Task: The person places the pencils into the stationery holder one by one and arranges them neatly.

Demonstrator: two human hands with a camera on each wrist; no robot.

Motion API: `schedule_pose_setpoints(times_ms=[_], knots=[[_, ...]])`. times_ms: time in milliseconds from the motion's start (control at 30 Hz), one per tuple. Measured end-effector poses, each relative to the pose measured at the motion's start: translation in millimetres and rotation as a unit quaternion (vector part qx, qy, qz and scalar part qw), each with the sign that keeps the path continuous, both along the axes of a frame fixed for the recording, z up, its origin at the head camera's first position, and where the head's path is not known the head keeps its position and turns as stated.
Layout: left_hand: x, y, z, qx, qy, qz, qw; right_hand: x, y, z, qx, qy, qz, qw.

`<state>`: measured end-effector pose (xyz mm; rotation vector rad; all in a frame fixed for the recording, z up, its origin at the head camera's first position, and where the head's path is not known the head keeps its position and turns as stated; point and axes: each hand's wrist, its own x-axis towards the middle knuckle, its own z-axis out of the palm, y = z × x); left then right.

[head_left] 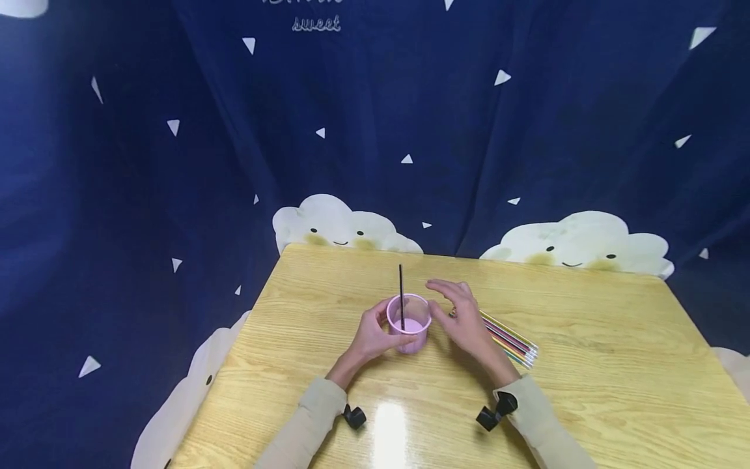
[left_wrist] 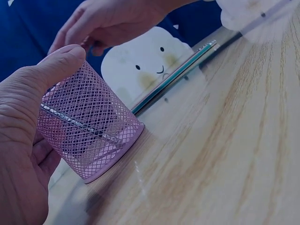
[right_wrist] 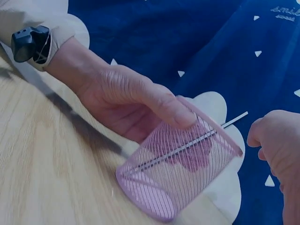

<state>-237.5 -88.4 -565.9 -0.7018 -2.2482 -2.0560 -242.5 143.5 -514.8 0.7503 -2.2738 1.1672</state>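
My left hand (head_left: pixel 370 335) grips a pink mesh pencil cup (head_left: pixel 415 343), thumb on the near side and fingers round the far side. Inside the cup leans one dark pencil (head_left: pixel 401 286), its end sticking up above the rim. The cup's base is at the tabletop in the left wrist view. To the right of the rim is my right hand (head_left: pixel 467 320), thumb and fingers apart with nothing between them. Several colored pencils (head_left: pixel 512 340) lie together on the table, partly hidden behind the right hand and wrist.
The wooden table (head_left: pixel 609 365) reaches back to a dark blue curtain (head_left: pixel 363 98) printed with white clouds and triangles. A small black camera (head_left: pixel 497 412) sits on the right wrist, another camera (head_left: pixel 354 417) on the left.
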Motion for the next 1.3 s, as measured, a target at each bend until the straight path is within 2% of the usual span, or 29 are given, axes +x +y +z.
schedule_pose_setpoints(times_ms=[200, 433, 867, 1000, 1133, 1200, 1300], knots=[[-0.1, 0.6, 1.0, -0.002, -0.003, 0.003, 1.0000, 3.0, 18.9, -12.4, 0.016, 0.009, -0.008, 0.9998], [-1.2, 1.6, 4.1, -0.005, -0.007, 0.003, 1.0000, 15.9, 44.9, -29.7, 0.053, 0.000, -0.018, 0.9985], [0.0, 1.1, 1.6, -0.005, -0.010, 0.009, 0.9999, 30.7, 68.2, -44.5, 0.121, -0.005, -0.048, 0.9915], [0.8, 0.9, 2.5, -0.007, -0.013, 0.006, 0.9999, 35.2, 74.3, -50.5, 0.179, 0.016, -0.060, 0.9820], [0.8, 0.2, 1.7, 0.004, -0.014, 0.000, 0.9999, 38.9, 77.2, -56.7, 0.253, 0.049, -0.074, 0.9634], [0.6, 0.2, 1.2, 0.007, -0.014, 0.000, 0.9999, 40.9, 77.4, -59.5, 0.276, 0.060, -0.081, 0.9558], [0.9, 0.6, 0.9, 0.012, -0.015, -0.001, 0.9998, 43.7, 76.7, -62.5, 0.293, 0.069, -0.088, 0.9496]])
